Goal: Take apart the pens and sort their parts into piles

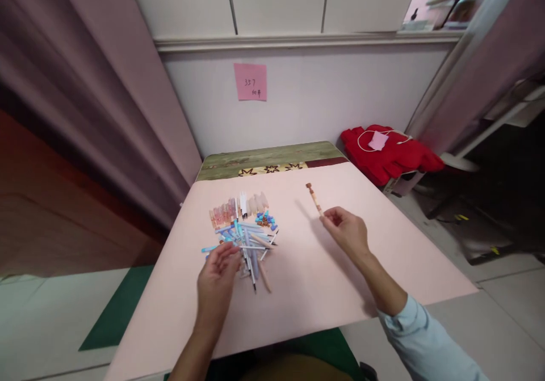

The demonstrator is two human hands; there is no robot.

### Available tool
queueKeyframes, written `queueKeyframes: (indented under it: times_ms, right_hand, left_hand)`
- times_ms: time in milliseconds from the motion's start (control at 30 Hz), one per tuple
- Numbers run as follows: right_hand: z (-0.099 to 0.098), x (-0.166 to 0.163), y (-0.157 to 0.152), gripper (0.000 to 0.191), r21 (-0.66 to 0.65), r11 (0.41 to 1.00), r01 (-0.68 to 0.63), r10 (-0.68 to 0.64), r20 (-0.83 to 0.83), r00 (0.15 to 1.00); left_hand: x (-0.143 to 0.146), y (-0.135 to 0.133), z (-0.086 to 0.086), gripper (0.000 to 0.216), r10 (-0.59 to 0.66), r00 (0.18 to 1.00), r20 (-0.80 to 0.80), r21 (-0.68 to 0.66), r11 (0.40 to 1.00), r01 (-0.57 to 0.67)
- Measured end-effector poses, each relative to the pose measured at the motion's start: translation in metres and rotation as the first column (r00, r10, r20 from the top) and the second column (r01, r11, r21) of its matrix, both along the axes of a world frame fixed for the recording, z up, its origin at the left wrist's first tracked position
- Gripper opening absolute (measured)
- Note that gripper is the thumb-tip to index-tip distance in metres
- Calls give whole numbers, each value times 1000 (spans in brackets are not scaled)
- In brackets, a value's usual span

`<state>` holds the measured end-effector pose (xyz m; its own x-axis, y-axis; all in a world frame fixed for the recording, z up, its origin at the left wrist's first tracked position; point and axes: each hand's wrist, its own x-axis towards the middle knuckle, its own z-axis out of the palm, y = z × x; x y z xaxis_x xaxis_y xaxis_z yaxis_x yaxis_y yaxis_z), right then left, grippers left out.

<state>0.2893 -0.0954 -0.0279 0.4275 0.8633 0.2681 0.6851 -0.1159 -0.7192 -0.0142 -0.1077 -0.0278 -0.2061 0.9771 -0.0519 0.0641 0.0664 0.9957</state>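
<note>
My right hand (347,232) is closed around the lower end of a slim pen (315,199) with a brown top and a cream-and-brown patterned barrel, held tilted above the right side of the table. At the left, my left hand (219,270) pinches the end of a white pen refill (255,248) with a dark tip, over a loose pile. That pile mixes white refills with blue, lilac and beige pen barrels (254,262). Behind it lie small blue and brown caps (266,220), a row of pinkish clear tubes (222,214), and white pieces (243,204).
A pale pink sheet (298,301) covers most of the table, whose green wood-patterned far edge (230,158) shows. Red cloth (383,154) with a white cord lies beyond the right corner. A pink note (250,82) is stuck to the wall; curtains (106,57) hang left.
</note>
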Motion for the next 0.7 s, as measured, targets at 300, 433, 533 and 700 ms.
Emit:
queueKeyframes:
  times_ms: [300, 433, 533, 700]
  right_hand:
    - [-21, 86, 38, 19, -342, 898, 278, -240, 148, 959]
    - [-29, 94, 45, 19, -366, 887, 283, -241, 157, 958]
    - [-31, 95, 50, 20, -362, 888, 283, -236, 170, 957]
    - [-27, 99, 56, 21, -352, 892, 284, -223, 203, 953]
  left_hand:
    - [-78, -27, -29, 55, 177, 674, -717, 129, 984, -122]
    - [-77, -35, -39, 46, 168, 569, -805, 207, 978, 4]
    - [-71, -35, -44, 43, 212, 483, -850, 304, 945, 120]
    - [-67, -30, -49, 42, 257, 361, -896, 361, 896, 257]
